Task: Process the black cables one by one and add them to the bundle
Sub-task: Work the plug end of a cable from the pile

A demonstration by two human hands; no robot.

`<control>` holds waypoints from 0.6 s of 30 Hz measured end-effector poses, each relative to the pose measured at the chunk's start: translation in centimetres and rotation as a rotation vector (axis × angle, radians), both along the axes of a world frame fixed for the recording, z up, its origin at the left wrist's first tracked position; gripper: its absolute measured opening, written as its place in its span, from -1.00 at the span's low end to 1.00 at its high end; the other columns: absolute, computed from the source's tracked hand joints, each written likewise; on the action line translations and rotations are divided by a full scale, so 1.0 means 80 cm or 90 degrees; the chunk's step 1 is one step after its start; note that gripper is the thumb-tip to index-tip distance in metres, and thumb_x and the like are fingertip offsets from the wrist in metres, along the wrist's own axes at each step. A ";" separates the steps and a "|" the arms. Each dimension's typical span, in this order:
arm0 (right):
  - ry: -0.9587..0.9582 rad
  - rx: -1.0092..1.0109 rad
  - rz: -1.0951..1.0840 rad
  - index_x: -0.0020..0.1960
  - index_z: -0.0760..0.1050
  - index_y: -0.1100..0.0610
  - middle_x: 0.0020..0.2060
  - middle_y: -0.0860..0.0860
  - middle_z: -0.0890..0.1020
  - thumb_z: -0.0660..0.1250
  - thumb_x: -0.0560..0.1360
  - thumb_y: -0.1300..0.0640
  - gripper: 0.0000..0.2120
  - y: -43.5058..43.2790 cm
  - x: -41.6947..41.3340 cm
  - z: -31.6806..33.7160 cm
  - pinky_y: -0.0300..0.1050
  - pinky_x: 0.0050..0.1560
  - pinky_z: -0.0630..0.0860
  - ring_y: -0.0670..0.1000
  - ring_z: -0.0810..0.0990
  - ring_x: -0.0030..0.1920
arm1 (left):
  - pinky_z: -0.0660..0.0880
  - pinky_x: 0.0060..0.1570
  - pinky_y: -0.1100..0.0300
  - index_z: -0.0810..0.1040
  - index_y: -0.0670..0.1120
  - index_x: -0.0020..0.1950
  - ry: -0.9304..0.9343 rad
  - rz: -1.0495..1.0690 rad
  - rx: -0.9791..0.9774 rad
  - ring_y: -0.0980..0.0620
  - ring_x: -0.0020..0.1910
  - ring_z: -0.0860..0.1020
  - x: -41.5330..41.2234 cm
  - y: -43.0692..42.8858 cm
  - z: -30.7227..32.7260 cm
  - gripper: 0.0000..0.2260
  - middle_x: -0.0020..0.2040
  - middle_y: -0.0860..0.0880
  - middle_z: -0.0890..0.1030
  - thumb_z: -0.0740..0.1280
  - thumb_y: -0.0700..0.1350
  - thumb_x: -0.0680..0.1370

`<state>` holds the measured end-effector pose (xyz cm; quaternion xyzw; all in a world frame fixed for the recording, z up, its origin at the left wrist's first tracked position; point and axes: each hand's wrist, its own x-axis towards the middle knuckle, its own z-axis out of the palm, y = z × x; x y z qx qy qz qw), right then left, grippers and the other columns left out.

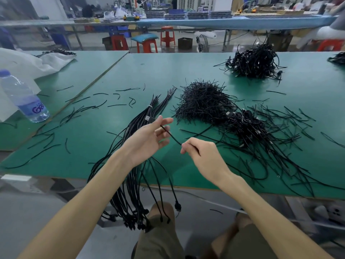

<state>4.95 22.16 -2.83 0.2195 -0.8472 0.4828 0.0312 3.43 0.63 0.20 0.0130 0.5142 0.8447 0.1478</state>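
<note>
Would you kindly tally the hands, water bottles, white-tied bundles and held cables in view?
hands: 2, left hand and right hand
bottle: 1
bundle: 1
cable: 1
Total: 5

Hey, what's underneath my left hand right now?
The tied bundle of long black cables runs under the left hand and drapes off the green table. The palm covers the stretch beneath it.
</note>
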 end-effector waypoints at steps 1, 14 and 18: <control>-0.009 0.000 0.009 -0.16 0.58 0.00 -0.48 -0.22 0.48 0.24 0.69 0.03 -0.73 -0.004 0.003 -0.002 -0.30 -0.45 0.25 -0.08 0.28 -0.53 | 0.60 0.05 0.15 0.74 -0.01 0.11 0.005 0.004 0.011 0.03 0.01 0.63 0.001 0.008 -0.003 -0.72 0.05 -0.02 0.63 0.30 0.10 0.62; -0.131 0.044 -0.056 -0.47 0.24 0.07 -0.57 -0.11 0.30 0.27 0.58 -0.31 -0.38 0.024 -0.018 0.014 -0.22 -0.44 0.18 -0.08 0.21 -0.52 | 0.51 -0.14 0.06 0.55 -0.12 -0.11 0.245 -0.318 -0.303 -0.01 -0.36 0.52 0.021 0.014 0.021 -0.66 -0.25 -0.05 0.61 0.22 0.08 0.70; -0.197 -0.125 -0.047 -0.49 0.29 0.04 -0.56 -0.09 0.33 0.28 0.62 -0.21 -0.41 0.023 -0.021 0.029 -0.20 -0.42 0.20 -0.09 0.23 -0.53 | 0.56 0.17 -0.06 0.67 -0.13 0.19 0.335 -0.346 -0.648 -0.10 0.01 0.69 0.021 0.047 0.009 -0.68 0.07 -0.12 0.73 0.19 0.02 0.72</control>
